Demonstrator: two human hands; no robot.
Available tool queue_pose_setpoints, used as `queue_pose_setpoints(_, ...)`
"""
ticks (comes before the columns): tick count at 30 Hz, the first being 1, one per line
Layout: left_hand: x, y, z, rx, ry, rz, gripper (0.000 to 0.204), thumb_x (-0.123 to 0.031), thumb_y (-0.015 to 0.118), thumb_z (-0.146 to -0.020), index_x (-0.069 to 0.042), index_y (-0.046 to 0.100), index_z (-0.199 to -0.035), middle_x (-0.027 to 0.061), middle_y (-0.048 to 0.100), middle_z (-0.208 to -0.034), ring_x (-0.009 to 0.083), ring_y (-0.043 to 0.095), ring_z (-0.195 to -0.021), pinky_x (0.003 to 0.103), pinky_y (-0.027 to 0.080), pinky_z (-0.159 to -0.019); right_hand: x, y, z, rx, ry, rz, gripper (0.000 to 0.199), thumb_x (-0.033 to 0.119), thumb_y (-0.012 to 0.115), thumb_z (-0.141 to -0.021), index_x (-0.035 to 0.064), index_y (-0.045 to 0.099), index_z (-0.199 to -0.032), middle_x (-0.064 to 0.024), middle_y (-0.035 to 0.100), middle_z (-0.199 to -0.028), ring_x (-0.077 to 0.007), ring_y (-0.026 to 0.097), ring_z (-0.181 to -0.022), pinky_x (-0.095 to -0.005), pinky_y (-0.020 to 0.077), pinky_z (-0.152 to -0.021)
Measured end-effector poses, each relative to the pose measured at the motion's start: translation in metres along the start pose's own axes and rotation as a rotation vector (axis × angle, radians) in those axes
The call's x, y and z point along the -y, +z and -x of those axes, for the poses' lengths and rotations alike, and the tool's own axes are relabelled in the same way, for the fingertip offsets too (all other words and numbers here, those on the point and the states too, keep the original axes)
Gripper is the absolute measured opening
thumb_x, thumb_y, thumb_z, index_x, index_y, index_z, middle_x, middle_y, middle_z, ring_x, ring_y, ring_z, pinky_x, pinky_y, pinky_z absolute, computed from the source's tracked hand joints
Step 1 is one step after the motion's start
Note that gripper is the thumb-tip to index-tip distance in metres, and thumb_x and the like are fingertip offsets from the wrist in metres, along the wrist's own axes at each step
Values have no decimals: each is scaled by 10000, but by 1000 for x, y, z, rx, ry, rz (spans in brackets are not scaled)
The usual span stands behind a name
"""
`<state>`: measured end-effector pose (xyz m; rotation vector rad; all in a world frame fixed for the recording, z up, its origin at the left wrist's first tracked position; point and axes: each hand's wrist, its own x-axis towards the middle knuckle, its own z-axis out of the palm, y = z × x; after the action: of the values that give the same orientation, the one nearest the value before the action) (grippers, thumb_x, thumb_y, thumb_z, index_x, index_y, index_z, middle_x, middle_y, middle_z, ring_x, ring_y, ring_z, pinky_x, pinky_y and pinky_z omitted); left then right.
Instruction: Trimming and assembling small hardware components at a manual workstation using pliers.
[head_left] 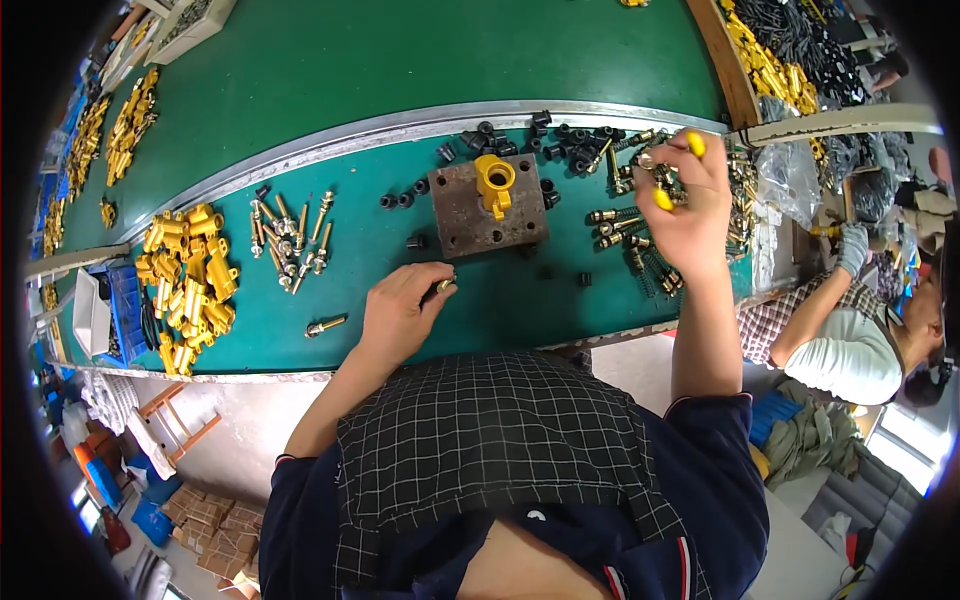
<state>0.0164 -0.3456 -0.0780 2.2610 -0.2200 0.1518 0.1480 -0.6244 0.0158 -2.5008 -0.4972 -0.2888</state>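
Left hand (395, 308) has its fingers pinched on a small brass-coloured piece (445, 286), out toward the worktop's (360, 240) near edge. Right hand (690, 215), with yellow covers (663, 199) on two fingertips, is over the spring-fitted stems (620, 222) near the right end; fingers are curled, can't tell if they've got one. Further out, a yellow fitting (494, 176) sits on a dark metal block (460, 215) mid-worktop, with more yellow fittings (190, 265) heaped by the left end. Risks imo: a sloppy pinch could drop that little piece, and overlapping stems could snag springs and drag neighbours along.
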Motion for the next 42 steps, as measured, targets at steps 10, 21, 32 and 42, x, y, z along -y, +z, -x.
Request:
queue_pose_setpoints(10,-5,-10,3,12,-110,91,203,-20,710,-768,-38,643,-958,90,676,-909,229,671,-771,298,521,-645,49,53,-26,-17,-337,-464,276,-4,697,-738,22,642,-1007,-28,503,-1054,-92,447,-782,-228,382,-681)
queue_pose_setpoints(21,-7,-19,-7,-41,-34,180,185,-22,702,-781,-34,647,-957,100,679,-930,227,675,-809,295,531,-687,49,70,-35,561,462,-942,309,194,691,-814,59,647,-1088,-15,521,-1043,-76,460,-783,-231,411,-715)
queue_pose_setpoints(32,-41,-46,-75,-115,-15,405,183,-60,714,-792,-42,654,-964,88,682,-887,197,672,-778,282,517,-660,40,51,-22,218,263,-1115,686,394,632,-825,61,389,-1373,-43,492,-1033,-87,432,-726,-226,395,-672)
queue_pose_setpoints(42,-58,-40,-114,-22,191,125,175,-67,715,-787,-52,653,-950,80,671,-823,214,649,-718,295,505,-619,52,30,-33,-266,-151,-1696,527,189,547,-862,53,341,-1327,-64,494,-971,-95,426,-677,-252,410,-605)
